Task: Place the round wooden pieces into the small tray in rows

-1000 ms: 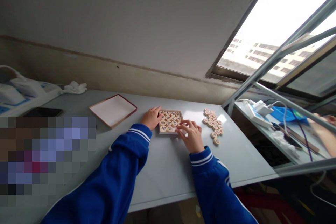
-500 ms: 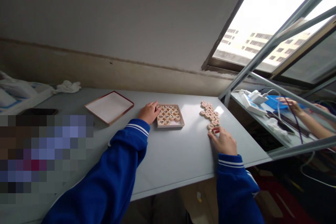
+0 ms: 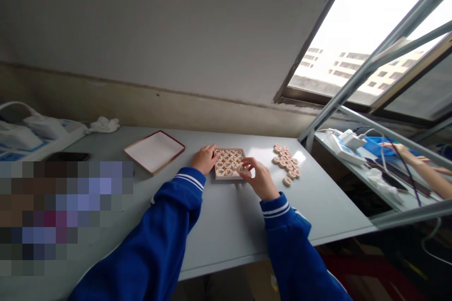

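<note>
A shallow box [image 3: 226, 178] stands mid-table with rows of round wooden Chinese chess pieces [image 3: 227, 165] inside, their tops bearing dark characters. My left hand [image 3: 205, 159] grips the box's left side, thumb along its edge. Over the box's front right corner is my right hand [image 3: 259, 178], its fingers pinched round a chess piece that they mostly hide. To the right, more chess pieces [image 3: 283, 162] lie in a loose cluster on the table, one [image 3: 287, 181] at its near end.
The box lid [image 3: 154, 151] lies inside up at left. Behind it are a white cloth [image 3: 104, 124], a dark phone [image 3: 68, 156] and a white power strip. A metal frame [image 3: 326, 103] borders the right side; another person's hand [image 3: 399, 149] works beyond it.
My right hand has moved left from the loose cluster to the box, bringing a chess piece. My left hand stays on the box. The view has shifted slightly.
</note>
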The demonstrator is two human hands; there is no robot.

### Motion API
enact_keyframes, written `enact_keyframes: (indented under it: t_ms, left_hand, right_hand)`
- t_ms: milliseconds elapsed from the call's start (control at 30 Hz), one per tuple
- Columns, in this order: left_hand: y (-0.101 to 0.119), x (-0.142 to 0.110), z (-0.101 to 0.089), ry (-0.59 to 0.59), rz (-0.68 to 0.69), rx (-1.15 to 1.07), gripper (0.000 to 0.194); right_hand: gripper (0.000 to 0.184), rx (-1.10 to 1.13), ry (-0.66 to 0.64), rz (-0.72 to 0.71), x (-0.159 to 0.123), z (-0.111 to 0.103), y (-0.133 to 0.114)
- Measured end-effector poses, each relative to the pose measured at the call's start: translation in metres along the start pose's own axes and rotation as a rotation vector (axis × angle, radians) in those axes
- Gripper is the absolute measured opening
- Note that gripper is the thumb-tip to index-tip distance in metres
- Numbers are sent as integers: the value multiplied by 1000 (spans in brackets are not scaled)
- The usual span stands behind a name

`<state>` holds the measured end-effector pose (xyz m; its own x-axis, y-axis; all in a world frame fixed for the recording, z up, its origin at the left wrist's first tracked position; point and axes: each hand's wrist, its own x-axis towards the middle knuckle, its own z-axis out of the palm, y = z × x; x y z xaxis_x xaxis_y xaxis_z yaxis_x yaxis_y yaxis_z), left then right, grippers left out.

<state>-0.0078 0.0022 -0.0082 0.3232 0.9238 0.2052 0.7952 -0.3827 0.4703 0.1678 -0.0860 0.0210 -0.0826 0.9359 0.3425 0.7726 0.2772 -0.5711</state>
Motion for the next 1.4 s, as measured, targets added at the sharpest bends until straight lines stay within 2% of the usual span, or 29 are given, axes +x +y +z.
enact_keyframes:
  t_ms: [67, 133, 267, 300, 467, 600, 667, 733, 800, 833, 933, 1000, 1100, 1233, 1300, 1400]
  left_hand:
    - [0, 0, 1, 1, 4, 1, 43]
    - [0, 1, 1, 5, 7, 2, 43]
    - [0, 0, 1, 10, 16, 4, 43]
    - [0, 0, 1, 12, 17, 5, 43]
    - [1, -1, -1, 12, 25, 10, 42]
    - [0, 0, 1, 21, 25, 6, 42]
    - [0, 0, 2, 27, 18, 4, 42]
    - [1, -1, 2, 27, 12, 4, 41]
    - [2, -4, 0, 27, 8, 7, 38]
    - [3, -5, -1, 28, 3, 8, 37]
    - [4, -8, -4, 32, -1, 19, 37]
    - [3, -8, -5, 38, -11, 29, 37]
    - [3, -10, -3, 49, -4, 35, 42]
    - [9, -20, -9, 92, -35, 98, 55]
    - [14, -34, -21, 150, -34, 173, 58]
    - [15, -70, -53, 257, 30, 213, 51]
  right_hand:
    - [38, 3, -28, 12, 2, 1, 6]
    - [37, -14, -32, 18, 1, 1, 11]
    - [6, -240, 48, 69, -8, 1, 16]
    - [4, -302, 62, 90, -10, 2, 15]
    - [10, -469, 62, 104, -17, 6, 6]
    - [15, -537, 128, 102, -20, -6, 9]
    - [18, -631, 220, 189, -26, -20, 19]
    - [27, -749, 305, 361, -36, -36, 35]
    - [37, -753, 270, 519, -48, -49, 57]
    - [41, -693, 221, 540, -52, -55, 68]
    - [53, -422, 171, 428, -56, -61, 94]
    - [56, -329, 181, 408, -53, -58, 94]
    - [58, -194, 151, 362, -40, -44, 70]
    - [58, -85, 105, 89, -16, -16, 28]
    - [60, -145, 75, -31, -8, -4, 21]
    - [63, -296, 78, -115, -5, 4, 26]
